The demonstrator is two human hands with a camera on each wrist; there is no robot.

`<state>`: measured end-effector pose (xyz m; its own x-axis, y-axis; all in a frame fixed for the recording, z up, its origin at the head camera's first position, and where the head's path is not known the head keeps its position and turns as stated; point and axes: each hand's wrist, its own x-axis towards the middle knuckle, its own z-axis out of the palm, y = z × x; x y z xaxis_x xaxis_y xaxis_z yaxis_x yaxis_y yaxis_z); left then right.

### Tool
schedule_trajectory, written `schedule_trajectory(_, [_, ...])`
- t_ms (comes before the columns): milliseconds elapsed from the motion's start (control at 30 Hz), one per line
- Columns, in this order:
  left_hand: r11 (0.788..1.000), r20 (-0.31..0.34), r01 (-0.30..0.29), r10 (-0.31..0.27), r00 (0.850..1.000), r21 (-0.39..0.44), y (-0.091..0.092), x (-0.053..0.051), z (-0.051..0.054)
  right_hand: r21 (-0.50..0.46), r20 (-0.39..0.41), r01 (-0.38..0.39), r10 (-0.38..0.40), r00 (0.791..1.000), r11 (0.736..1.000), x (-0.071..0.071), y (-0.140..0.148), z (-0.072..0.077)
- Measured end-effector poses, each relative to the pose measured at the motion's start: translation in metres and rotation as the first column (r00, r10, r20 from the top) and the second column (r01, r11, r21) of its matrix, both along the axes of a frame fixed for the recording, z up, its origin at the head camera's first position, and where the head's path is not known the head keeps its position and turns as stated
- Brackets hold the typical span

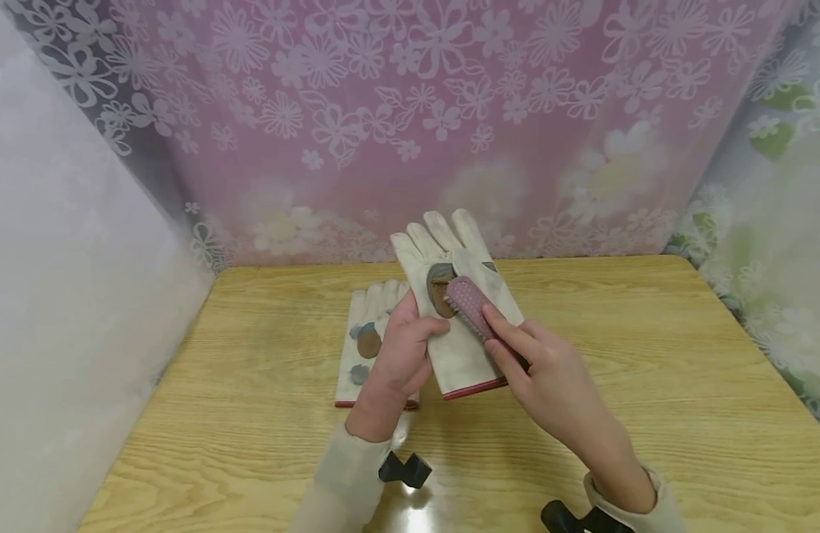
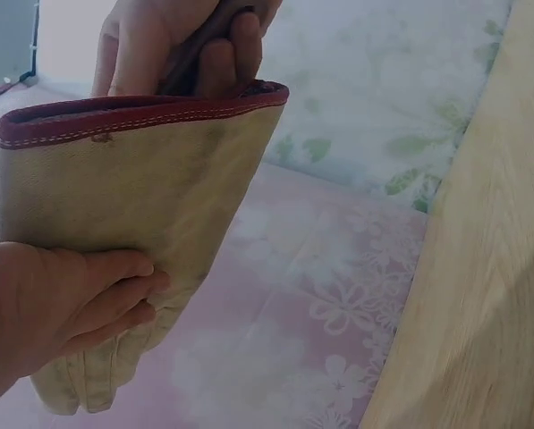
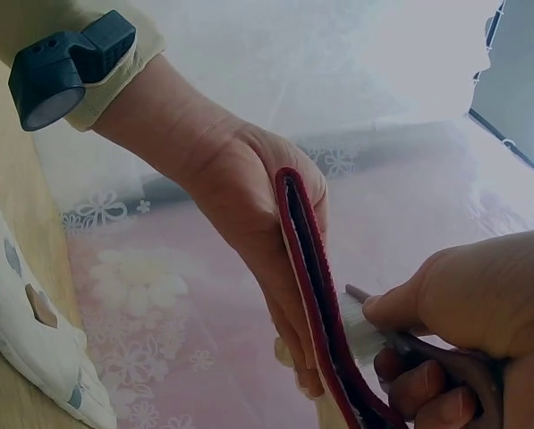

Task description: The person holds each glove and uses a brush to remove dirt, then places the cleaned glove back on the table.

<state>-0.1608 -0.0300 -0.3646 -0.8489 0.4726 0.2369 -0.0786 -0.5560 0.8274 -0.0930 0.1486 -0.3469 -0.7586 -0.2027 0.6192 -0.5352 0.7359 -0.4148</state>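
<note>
A cream work glove point(image 1: 459, 359) with a red cuff edge and grey and brown patches is held up, fingers pointing away. My left hand point(image 1: 403, 348) grips it by its left side, thumb on the patched face; in the left wrist view the fingers point(image 2: 114, 299) lie across its back. In my right hand point(image 1: 556, 374) is a pink scrubbing brush point(image 1: 468, 302), its bristles point(image 3: 360, 331) against the patched face near the brown patch. A second patched glove point(image 1: 346, 374) lies on the table, partly hidden behind my left hand and forearm.
The wood-grain table point(image 1: 250, 444) spreads beneath both arms. A pink floral curtain point(image 1: 410, 111) hangs at its far edge, with pale sheeting point(image 1: 70, 259) on the left and a floral sheet point(image 1: 770, 222) on the right. Black cameras point(image 1: 405, 470) sit on both wrists.
</note>
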Motion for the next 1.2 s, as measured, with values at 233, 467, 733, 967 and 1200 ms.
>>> schedule_trajectory(233, [0.994,0.026,0.055,-0.053,0.998,-0.092,0.011,0.005,0.000,-0.055,-0.023,0.026,-0.027,0.999,0.998,-0.003,0.002,-0.002])
schedule_trajectory(467, [0.974,0.004,0.145,-0.146,0.989,-0.173,0.025,0.016,-0.002,-0.121,-0.102,0.067,-0.080,0.992,0.990,-0.019,0.001,-0.012])
schedule_trajectory(733, [0.995,0.044,0.043,-0.040,0.998,-0.084,0.007,0.004,0.001,-0.031,-0.080,0.022,-0.024,0.997,0.999,-0.012,-0.003,-0.010])
schedule_trajectory(967, [0.999,0.033,0.015,-0.013,0.999,-0.040,-0.005,-0.002,0.001,0.043,0.023,0.011,-0.012,1.000,0.999,0.001,-0.005,-0.001])
schedule_trajectory(1200, [0.992,0.001,0.048,-0.048,0.999,-0.113,0.013,0.008,0.000,-0.100,0.070,0.032,-0.025,0.997,0.994,-0.005,-0.002,-0.008])
